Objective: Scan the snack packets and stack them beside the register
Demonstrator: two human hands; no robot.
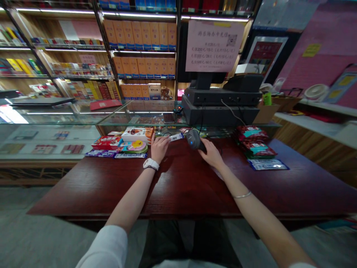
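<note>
My right hand [212, 154] is wrapped round the handle of a dark barcode scanner [193, 139], which shows a small blue light. Just left of the scanner, my left hand [159, 147] grips a small white and blue packet [176, 137] with printing on its upper side. The packet's near end is hidden by my fingers. Beside that hand lies a pile of packaged goods: an orange and white box [137, 133], a red packet [107, 141], a green and yellow pack [134, 146], and blue sachets [130, 155] at the front.
On the right of the dark red table [184, 186] are stacked red packets [255, 143] and a blue and silver sachet [267, 164]. Behind stands a cash register [220, 104] with a paper sign [213, 46]. A glass counter [134, 115] and stocked shelves lie beyond; cables hang near the scanner.
</note>
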